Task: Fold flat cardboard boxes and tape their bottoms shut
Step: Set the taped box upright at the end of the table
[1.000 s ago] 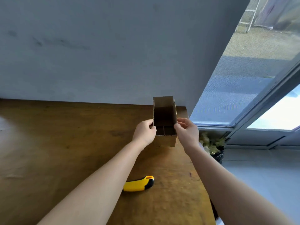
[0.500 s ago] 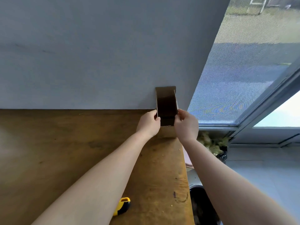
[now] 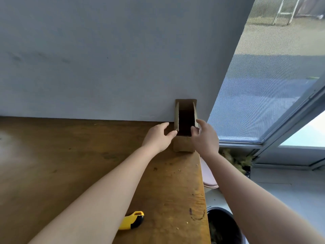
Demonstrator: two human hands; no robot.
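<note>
A small brown cardboard box (image 3: pixel 183 146) stands upright with its top open at the far right corner of the wooden table (image 3: pixel 70 164), its back flap against the grey wall. My left hand (image 3: pixel 158 138) is beside its left wall, thumb tip touching the near left corner, fingers loosely curved and apart from the box. My right hand (image 3: pixel 204 138) pinches the right wall, thumb over the rim inside and fingers outside.
A yellow and black utility knife (image 3: pixel 131 222) lies near the table's front, partly hidden under my left forearm. The table's right edge runs just right of the box. Below it are a dark bin (image 3: pixel 225 228) and a pink object (image 3: pixel 209 175). A window fills the right.
The box has moved away from me to the wall and now stands in the table's far right corner. My left hand's fingers have loosened off the box.
</note>
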